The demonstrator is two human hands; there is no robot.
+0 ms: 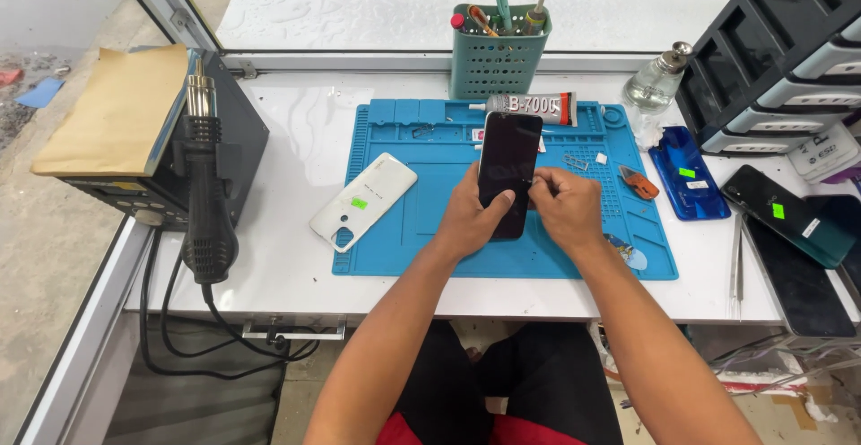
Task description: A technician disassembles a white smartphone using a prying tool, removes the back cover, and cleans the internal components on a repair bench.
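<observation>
Now my left hand (468,221) clamps the dark phone (508,169) above the blue mat (395,230); my right hand (565,212) pinches its right edge.

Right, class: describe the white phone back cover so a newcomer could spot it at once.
Start at the blue work mat on the white table. At its left edge lies the white phone back cover, slanted, partly off the mat. It alone is white, with a small green sticker.

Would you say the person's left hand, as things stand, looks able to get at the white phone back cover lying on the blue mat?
Probably yes, once freed: the left hand grips the black phone, and the white back cover lies just to its left on the blue mat, nothing between them.
</observation>
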